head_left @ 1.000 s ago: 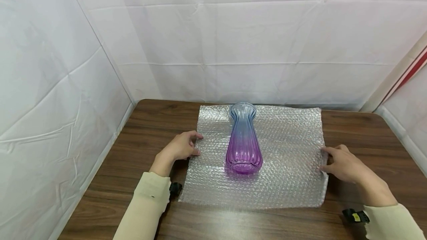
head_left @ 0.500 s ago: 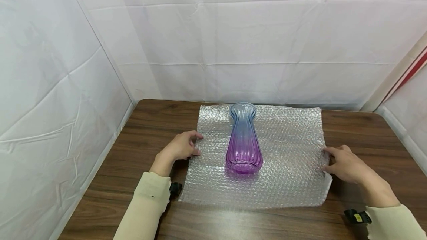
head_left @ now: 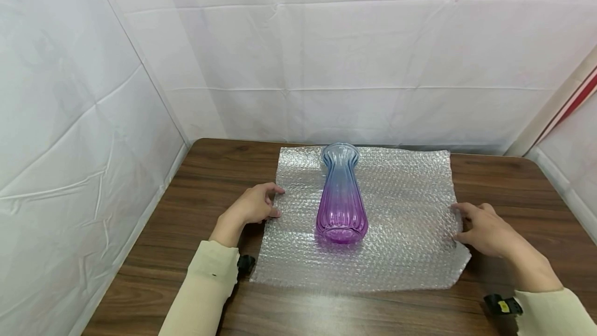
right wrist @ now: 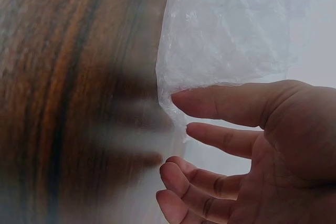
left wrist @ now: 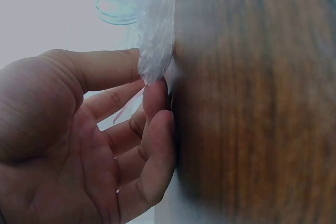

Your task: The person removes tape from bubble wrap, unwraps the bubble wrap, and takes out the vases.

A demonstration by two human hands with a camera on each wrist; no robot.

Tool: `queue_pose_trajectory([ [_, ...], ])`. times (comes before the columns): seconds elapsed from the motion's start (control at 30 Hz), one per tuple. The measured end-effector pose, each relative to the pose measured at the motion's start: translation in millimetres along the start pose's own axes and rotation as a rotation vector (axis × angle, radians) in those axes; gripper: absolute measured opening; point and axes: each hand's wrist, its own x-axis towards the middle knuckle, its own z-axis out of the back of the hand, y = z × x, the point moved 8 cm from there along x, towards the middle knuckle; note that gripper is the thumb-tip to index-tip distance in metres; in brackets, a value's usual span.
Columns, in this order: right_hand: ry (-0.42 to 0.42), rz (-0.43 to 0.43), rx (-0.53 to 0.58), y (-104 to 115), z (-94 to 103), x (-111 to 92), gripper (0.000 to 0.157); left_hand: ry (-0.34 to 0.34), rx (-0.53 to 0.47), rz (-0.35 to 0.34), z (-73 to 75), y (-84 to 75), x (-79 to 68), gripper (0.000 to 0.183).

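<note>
A fluted glass vase (head_left: 342, 196), blue at the mouth and purple at the base, lies on its side on a sheet of bubble wrap (head_left: 401, 258). Its base faces the near side of the table. My left hand (head_left: 252, 205) pinches the sheet's left edge, thumb on top and fingers under it in the left wrist view. At the opposite edge, my right hand (head_left: 487, 229) pinches the wrap between thumb and index finger. In the right wrist view the other fingers (right wrist: 176, 179) of that hand curl loosely below the wrap (right wrist: 226, 35).
The sheet lies on a brown wood-grain table (head_left: 196, 185) with a rounded far edge. White cloth walls (head_left: 345, 45) rise behind it and on the left. A black strap with a small yellow mark (head_left: 503, 305) sits by the right sleeve.
My right hand has shifted slightly to the right. The sheet's near right corner, folded in before, has spread outward. My left hand and the vase stay in place.
</note>
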Motion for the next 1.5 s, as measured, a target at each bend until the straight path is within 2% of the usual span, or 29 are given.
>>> queue_pose_trajectory([
  [0.4,0.000,0.016,-0.001,-1.2,0.0,0.4,0.070,-0.002,0.007,0.001,0.8,-0.4,-0.7,0.054],
  [0.7,0.023,0.043,0.020,-3.9,0.7,2.4,0.072,-0.002,0.012,-0.002,0.3,-0.1,0.2,0.054],
  [1.07,0.037,0.018,0.027,-8.3,1.3,3.2,0.077,0.003,0.005,0.003,-0.9,-1.2,-0.6,0.054],
  [1.5,0.022,0.028,0.017,-7.8,2.3,4.3,0.077,0.001,-0.002,0.002,-0.2,-0.5,-0.6,0.054],
])
